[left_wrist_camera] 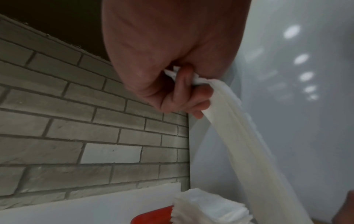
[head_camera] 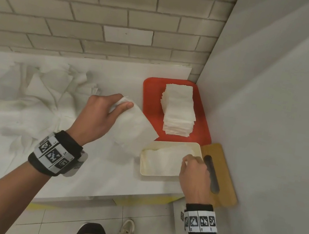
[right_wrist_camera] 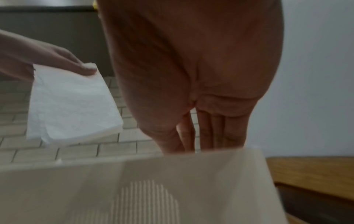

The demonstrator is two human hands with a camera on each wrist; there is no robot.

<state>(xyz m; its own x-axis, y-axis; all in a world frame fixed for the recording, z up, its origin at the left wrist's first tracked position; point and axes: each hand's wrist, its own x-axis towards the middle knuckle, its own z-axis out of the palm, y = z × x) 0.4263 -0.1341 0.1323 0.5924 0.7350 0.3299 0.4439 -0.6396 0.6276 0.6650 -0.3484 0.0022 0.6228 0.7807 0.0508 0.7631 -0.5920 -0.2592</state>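
Observation:
My left hand [head_camera: 123,104] pinches a folded white napkin [head_camera: 134,126] by one corner, thumb on top, and holds it in the air left of the cream box [head_camera: 160,176]. The left wrist view shows the curled fingers [left_wrist_camera: 191,94] gripping the hanging napkin [left_wrist_camera: 239,136]. My right hand [head_camera: 193,162] reaches down into the box's far right corner, onto the white napkins [head_camera: 163,159] lying inside. Its fingers [right_wrist_camera: 203,133] are straight, with the tips hidden behind the box wall [right_wrist_camera: 172,174]. The held napkin [right_wrist_camera: 72,106] also hangs at the left of the right wrist view.
A red tray [head_camera: 152,88] behind the box carries a tall stack of folded napkins [head_camera: 179,110]. A wooden lid with a slot [head_camera: 224,169] lies right of the box against a grey panel [head_camera: 272,116]. Loose unfolded napkins [head_camera: 29,100] cover the left of the white counter. A brick wall stands behind.

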